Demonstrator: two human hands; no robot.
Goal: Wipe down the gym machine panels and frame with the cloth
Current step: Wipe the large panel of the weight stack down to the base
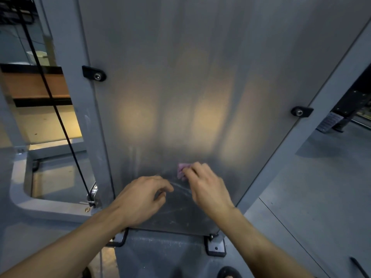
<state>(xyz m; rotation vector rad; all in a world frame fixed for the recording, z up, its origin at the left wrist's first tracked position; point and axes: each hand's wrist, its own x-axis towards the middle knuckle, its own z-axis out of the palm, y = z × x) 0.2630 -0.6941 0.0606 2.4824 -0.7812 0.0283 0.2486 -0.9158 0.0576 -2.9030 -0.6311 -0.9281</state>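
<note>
- Your left hand (pixel 140 199) hangs near the low part of the panel (pixel 180 97), fingers loosely curled, holding nothing
- Just beyond, to the right, your right hand (pixel 204 187) pinches the pink cloth (pixel 181 171) against that panel

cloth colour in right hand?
Pink cloth, gripped by the right hand; head view.
</note>
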